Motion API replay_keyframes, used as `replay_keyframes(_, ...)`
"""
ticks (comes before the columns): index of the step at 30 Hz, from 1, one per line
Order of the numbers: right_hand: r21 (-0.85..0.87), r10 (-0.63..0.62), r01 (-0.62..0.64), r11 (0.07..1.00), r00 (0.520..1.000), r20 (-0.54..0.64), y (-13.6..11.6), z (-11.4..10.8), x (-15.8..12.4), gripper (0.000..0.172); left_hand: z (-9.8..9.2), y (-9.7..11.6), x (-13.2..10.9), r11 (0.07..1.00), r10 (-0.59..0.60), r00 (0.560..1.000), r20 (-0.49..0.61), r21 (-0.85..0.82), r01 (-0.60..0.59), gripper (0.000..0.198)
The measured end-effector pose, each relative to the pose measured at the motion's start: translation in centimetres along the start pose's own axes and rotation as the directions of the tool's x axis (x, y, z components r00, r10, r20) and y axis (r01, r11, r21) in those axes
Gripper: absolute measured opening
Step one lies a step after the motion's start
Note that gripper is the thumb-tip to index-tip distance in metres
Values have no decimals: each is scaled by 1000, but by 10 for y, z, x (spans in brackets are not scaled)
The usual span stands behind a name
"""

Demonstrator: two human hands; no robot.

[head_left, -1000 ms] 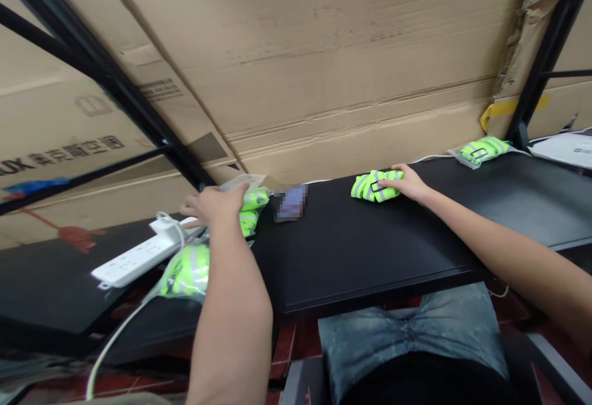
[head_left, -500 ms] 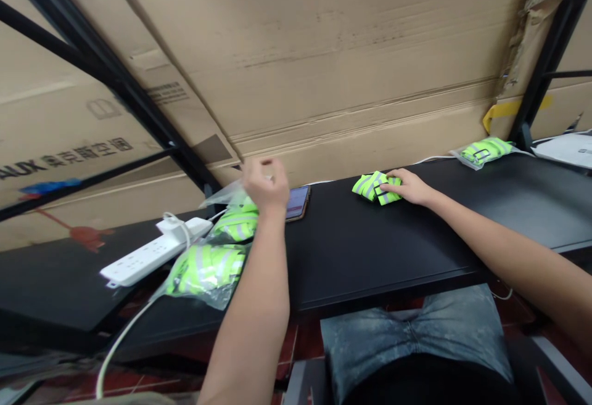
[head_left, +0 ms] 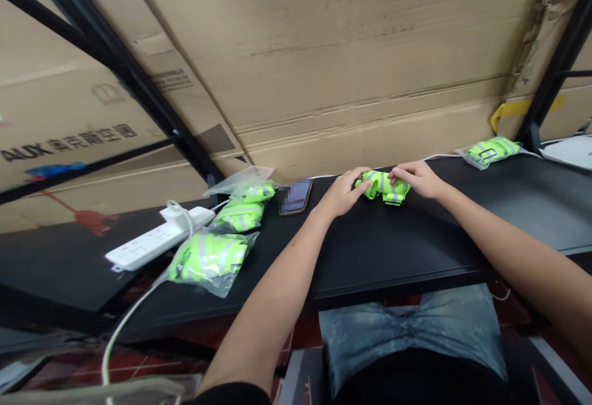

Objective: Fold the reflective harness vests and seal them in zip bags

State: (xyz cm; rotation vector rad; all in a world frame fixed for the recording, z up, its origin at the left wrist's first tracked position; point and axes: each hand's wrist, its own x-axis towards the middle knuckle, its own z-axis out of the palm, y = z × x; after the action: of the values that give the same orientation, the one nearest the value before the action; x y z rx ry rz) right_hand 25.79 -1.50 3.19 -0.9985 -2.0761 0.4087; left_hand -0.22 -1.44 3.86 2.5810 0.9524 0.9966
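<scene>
A folded bundle of neon-yellow reflective strap (head_left: 383, 184) with silver-grey stripes lies on the black desktop. My left hand (head_left: 345, 193) closes on its left end, thumb at the near side and fingers at the far side. At the opposite end, my right hand (head_left: 419, 179) grips the bundle with curled fingers and thumb; the fingertips are partly hidden. To the left, a clear bag with similar yellow strap (head_left: 210, 258) lies near the desk's front edge. Behind it sits a second such bag (head_left: 243, 214), an empty-looking plastic flap (head_left: 245, 178) sticking up from it.
A phone (head_left: 296, 196) lies left of my left hand. A white power strip (head_left: 160, 241) with its cord stands further left. Another bagged yellow bundle (head_left: 493, 151) rests at the back right, near a white device (head_left: 568, 151). Large cardboard (head_left: 346, 53) walls the desk's back.
My left hand has moved right, from above the bagged bundles to the loose strap bundle, and now holds its left end. My right hand has stayed at the bundle, which is slightly turned.
</scene>
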Motion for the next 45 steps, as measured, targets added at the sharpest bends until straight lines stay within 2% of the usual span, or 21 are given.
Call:
replay_keyframes(3, -97, 18, -22, 995, 999, -44, 7, -1, 2, 40, -3, -5, -1, 1000, -12, 999, 50, -10, 13, 43)
replay_keyframes(5, -158, 20, -24, 987, 999, -24, 13, -1, 2, 35, -4, -6, -1, 1000, -24, 998, 58, -1, 24, 50)
replay_keyframes(7, -212, 37, -31, 977, 999, 25, 19, 2, 2, 41, -5, -5, -1, 999, -33, 998, 57, 23, 32, 50)
replay_keyframes(10, -296, 112, -86, 951, 991, 70, 22, 9, 0, 51, -6, 4, -1, 998, -22, 998, 61, 67, 18, 34)
replay_keyframes(12, -363, 186, -156, 918, 981, 49, 19, 14, 0, 54, -4, 14, -1, 993, 24, 997, 78, 110, -32, 27)
replay_keyframes(16, -474, 303, -297, 829, 951, -67, 0, 13, 0, 58, 5, 38, 3, 926, 213, 970, 121, 291, -240, 52)
replay_keyframes(19, -475, 311, -323, 818, 944, -107, -16, 4, 0, 58, 7, 47, 7, 893, 256, 960, 110, 353, -278, 53)
replay_keyframes(22, -408, 219, -239, 881, 971, -96, -20, -5, 0, 55, 2, 41, 7, 903, 196, 977, 88, 372, -215, 45)
replay_keyframes(25, -322, 46, -61, 945, 997, -56, -12, -5, 0, 42, -4, 22, 3, 948, 42, 992, 117, 310, -76, 47)
replay_keyframes(27, -285, -31, 37, 958, 999, 25, -5, 0, 0, 44, -5, 7, 0, 970, -86, 981, 174, 240, 43, 55)
replay_keyframes(29, -249, -57, 88, 965, 990, 130, 0, 7, 1, 45, -3, -5, -2, 971, -173, 960, 222, 200, 129, 59)
replay_keyframes(32, -218, -63, 105, 970, 980, 189, 5, 13, 3, 35, 1, -13, -2, 967, -211, 942, 260, 194, 163, 65)
replay_keyframes(39, -257, -72, 90, 962, 994, 79, 16, 1, 4, 28, 5, -11, -3, 972, -215, 904, 370, 172, 161, 70)
replay_keyframes(42, -253, -56, 77, 964, 994, 91, 14, -3, 2, 32, 12, -16, -2, 967, -235, 911, 340, 178, 183, 73)
replay_keyframes(45, -246, -12, 46, 968, 990, 138, 10, 0, 1, 43, 17, -17, 0, 965, -238, 930, 280, 173, 195, 78)
